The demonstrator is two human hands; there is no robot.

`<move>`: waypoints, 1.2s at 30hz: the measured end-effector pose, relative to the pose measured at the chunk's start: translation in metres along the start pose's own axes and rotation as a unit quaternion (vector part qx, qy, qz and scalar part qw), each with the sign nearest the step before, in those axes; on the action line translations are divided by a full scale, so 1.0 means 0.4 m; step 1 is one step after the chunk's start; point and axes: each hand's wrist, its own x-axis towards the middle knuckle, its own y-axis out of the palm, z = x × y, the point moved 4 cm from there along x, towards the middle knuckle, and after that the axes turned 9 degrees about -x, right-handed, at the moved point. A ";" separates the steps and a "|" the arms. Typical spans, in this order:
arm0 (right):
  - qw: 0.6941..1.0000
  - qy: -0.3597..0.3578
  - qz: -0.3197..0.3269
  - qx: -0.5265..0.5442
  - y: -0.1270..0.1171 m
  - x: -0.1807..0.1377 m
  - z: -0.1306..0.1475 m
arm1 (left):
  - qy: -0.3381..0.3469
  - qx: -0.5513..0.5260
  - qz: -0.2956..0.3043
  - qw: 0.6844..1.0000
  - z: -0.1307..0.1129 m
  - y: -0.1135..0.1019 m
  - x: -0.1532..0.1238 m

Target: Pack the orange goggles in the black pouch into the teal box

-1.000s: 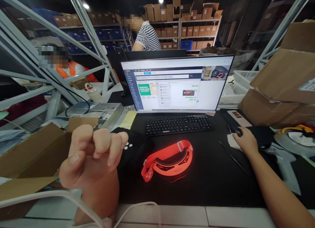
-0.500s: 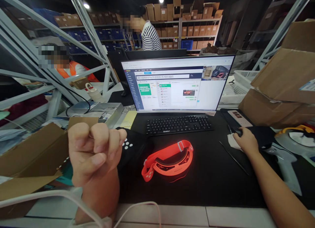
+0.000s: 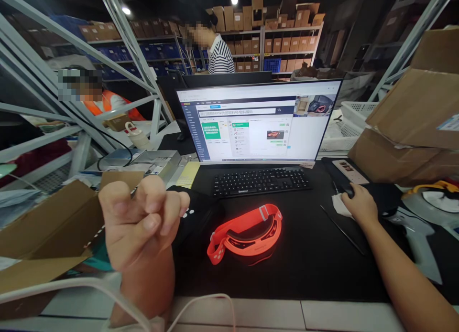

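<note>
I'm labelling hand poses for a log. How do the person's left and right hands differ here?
The left hand is held up, fingers curled, palm side towards the camera; the right hand lies low with its back showing. The left hand shows nothing in its grasp, while the right hand rests on the dark mouse. The left hand looks larger in view than the right hand. Both are bare.

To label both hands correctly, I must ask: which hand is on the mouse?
The right hand: it rests on the mouse, whereas the left hand is raised and curled, apart from it.
</note>
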 end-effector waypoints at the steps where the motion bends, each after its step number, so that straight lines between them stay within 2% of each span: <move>1: 1.000 0.005 -0.002 -0.004 0.000 -0.001 -0.001 | 0.001 0.003 -0.026 1.000 0.000 0.002 -0.003; 4: 1.000 0.009 -0.004 -0.011 -0.001 -0.001 -0.003 | 0.009 0.006 -0.079 0.997 0.000 0.009 -0.008; 10: 0.999 0.022 0.025 -0.013 -0.004 0.005 -0.005 | 0.021 0.026 -0.079 0.996 0.000 0.017 0.007; 14: 1.000 -0.011 0.016 -0.001 0.001 0.006 0.000 | 0.029 0.040 -0.082 0.995 -0.001 0.027 0.010; 19: 1.000 -0.030 0.007 0.007 0.013 0.009 -0.007 | 0.052 0.062 -0.123 0.989 -0.012 0.013 0.002; 21: 1.000 -0.024 0.016 0.010 0.017 0.010 -0.011 | 0.043 0.040 -0.084 0.995 -0.010 0.000 0.004; 24: 1.000 -0.025 0.014 0.013 0.017 0.011 -0.014 | 0.030 -0.009 0.010 0.999 -0.004 -0.018 0.013; 27: 0.999 -0.047 -0.001 0.013 0.016 0.010 -0.009 | 0.034 -0.039 0.057 0.997 0.001 -0.031 0.018; 30: 0.999 -0.039 0.006 0.011 0.018 0.010 -0.009 | 0.027 -0.040 0.070 0.996 0.007 -0.032 0.017; 33: 1.000 -0.013 0.018 0.010 0.019 0.009 -0.013 | 0.033 -0.032 0.044 0.998 0.011 -0.032 0.015; 36: 1.000 -0.025 0.007 0.011 0.018 0.009 -0.010 | 0.047 -0.020 0.037 0.998 0.013 -0.029 0.014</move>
